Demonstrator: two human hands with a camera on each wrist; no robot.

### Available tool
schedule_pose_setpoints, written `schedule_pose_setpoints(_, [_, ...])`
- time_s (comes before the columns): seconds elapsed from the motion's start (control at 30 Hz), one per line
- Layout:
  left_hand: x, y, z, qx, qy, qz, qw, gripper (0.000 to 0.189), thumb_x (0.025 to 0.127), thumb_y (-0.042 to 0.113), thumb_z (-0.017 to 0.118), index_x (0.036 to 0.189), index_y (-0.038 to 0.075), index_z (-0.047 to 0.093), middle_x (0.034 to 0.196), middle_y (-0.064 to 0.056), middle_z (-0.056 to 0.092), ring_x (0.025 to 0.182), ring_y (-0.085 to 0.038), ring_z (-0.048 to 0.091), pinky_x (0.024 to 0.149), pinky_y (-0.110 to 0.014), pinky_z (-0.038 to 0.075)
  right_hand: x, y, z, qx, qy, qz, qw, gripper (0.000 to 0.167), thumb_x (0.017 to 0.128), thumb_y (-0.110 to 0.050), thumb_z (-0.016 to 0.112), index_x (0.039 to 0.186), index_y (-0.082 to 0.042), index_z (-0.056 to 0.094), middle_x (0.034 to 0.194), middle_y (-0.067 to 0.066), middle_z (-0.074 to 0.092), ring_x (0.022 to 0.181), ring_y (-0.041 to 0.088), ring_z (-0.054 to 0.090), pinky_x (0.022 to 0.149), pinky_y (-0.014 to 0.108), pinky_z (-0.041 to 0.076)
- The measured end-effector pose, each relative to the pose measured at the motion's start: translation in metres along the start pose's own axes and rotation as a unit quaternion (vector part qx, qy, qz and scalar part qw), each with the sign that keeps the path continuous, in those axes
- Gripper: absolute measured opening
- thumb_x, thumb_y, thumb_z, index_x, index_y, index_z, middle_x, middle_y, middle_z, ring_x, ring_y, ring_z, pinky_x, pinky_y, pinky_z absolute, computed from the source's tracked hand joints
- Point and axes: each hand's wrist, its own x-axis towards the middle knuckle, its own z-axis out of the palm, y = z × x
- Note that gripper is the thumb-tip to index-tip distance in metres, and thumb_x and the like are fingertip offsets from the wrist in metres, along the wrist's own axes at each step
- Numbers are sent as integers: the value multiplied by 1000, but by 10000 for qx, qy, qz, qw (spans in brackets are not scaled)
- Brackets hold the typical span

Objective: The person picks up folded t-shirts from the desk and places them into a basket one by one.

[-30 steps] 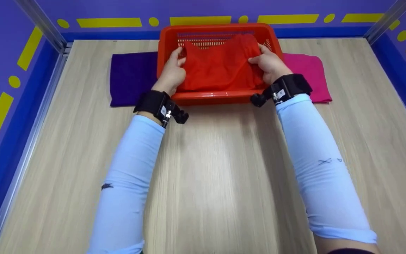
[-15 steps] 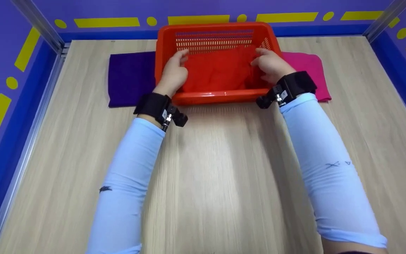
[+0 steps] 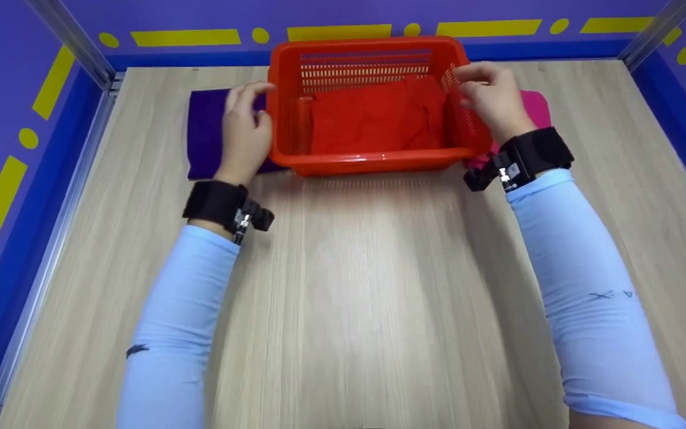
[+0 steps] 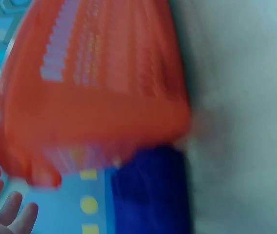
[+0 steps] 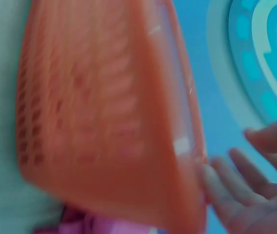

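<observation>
A red plastic basket (image 3: 373, 158) with slotted sides stands at the back of the table. Inside lies a red cloth (image 3: 373, 119), spread over the bottom. My left hand (image 3: 245, 131) hovers just outside the basket's left wall with its fingers apart, above a dark purple folded cloth (image 3: 203, 137). On the other side, my right hand (image 3: 495, 98) has spread fingers right at the basket's right rim. Under that hand is a bright pink cloth (image 3: 536, 107), partly hidden by the basket and the hand. In the right wrist view a fingertip (image 5: 209, 175) overlaps the rim.
The wooden table (image 3: 355, 286) stretches from the basket to the front. Blue walls (image 3: 331, 15) with yellow markings enclose it at the back and sides, with metal posts (image 3: 75, 42) at the corners. Both wrists wear black camera straps (image 3: 215, 202).
Both hands have let go of the red cloth, which has sunk flat into the basket. The left hand has moved out to the left, the right hand out to the right.
</observation>
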Motion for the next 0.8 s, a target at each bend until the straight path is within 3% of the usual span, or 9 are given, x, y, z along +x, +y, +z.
schedule_pose_setpoints(0.07, [-2, -12, -8, 97, 94, -126, 9998, 44, 94, -9, 49, 135, 2, 59, 142, -14, 51, 133, -19, 46, 106, -22, 37, 5, 8, -6, 16, 512, -218, 9984, 36, 99, 0, 50, 131, -4, 66, 126, 4, 58, 111, 15, 53, 97, 26, 47])
schedule_pose_setpoints(0.17, [-6, -31, -16, 307, -134, -442, 9985, 49, 98, -3, 50, 147, 4, 47, 151, -16, 42, 140, -23, 40, 115, -26, 30, 12, 20, -10, 54, 917, -147, 9957, 41, 97, 1, 55, 136, -9, 63, 135, 4, 56, 122, 17, 51, 102, 28, 45])
schedule_pose_setpoints(0.23, [-8, -42, -18, 607, -525, -614, 9949, 54, 100, 1, 50, 153, 5, 38, 157, -18, 35, 145, -27, 34, 119, -32, 26, 14, 26, -10, 69, 937, 29, 9956, 50, 96, -1, 58, 145, -14, 55, 148, 4, 48, 131, 19, 47, 107, 29, 43])
schedule_pose_setpoints(0.33, [-9, -55, -17, 1181, -1246, -711, 9826, 62, 102, 8, 52, 159, 7, 28, 163, -21, 25, 151, -36, 22, 123, -50, 18, 16, 32, -9, 345, 760, 370, 9958, 64, 97, -1, 59, 156, -20, 40, 158, 7, 38, 138, 23, 45, 113, 35, 41])
schedule_pose_setpoints(0.47, [-10, -66, -17, 1829, -2155, -1150, 9523, 67, 106, 24, 49, 164, 18, 17, 168, -18, 10, 152, -45, 2, 115, -73, 3, 16, 36, -6, 536, 547, 492, 9958, 67, 99, 2, 53, 160, -16, 33, 157, 14, 39, 138, 27, 46, 113, 40, 41])
schedule_pose_setpoints(0.57, [-10, -68, -20, 2282, -2903, -1621, 9151, 66, 109, 35, 41, 165, 23, 8, 169, -15, -4, 151, -46, -12, 110, -78, -2, 16, 37, -2, 407, 455, 383, 9974, 64, 99, 3, 52, 159, -9, 34, 154, 17, 43, 135, 27, 49, 111, 37, 43])
schedule_pose_setpoints(0.67, [-8, -66, -22, 2570, -3508, -1862, 8811, 64, 110, 39, 34, 165, 23, 4, 168, -16, -12, 148, -48, -18, 108, -80, -2, 18, 38, -1, 134, 471, 302, 9983, 61, 99, 2, 52, 157, -5, 35, 153, 17, 43, 134, 24, 49, 109, 32, 44])
schedule_pose_setpoints(0.73, [-6, -63, -23, 2622, -3750, -1901, 8686, 63, 110, 38, 32, 165, 23, 4, 167, -17, -14, 147, -50, -19, 107, -81, 1, 18, 37, -1, 24, 497, 317, 9983, 60, 100, 1, 52, 157, -6, 35, 154, 16, 43, 135, 22, 47, 110, 30, 42])
schedule_pose_setpoints(0.8, [-4, -61, -22, 2632, -3818, -1888, 8656, 62, 110, 35, 33, 165, 23, 6, 168, -18, -12, 147, -51, -17, 107, -81, 4, 19, 37, -4, -19, 514, 372, 9980, 59, 101, -1, 52, 158, -7, 35, 155, 14, 42, 136, 22, 46, 112, 30, 41])
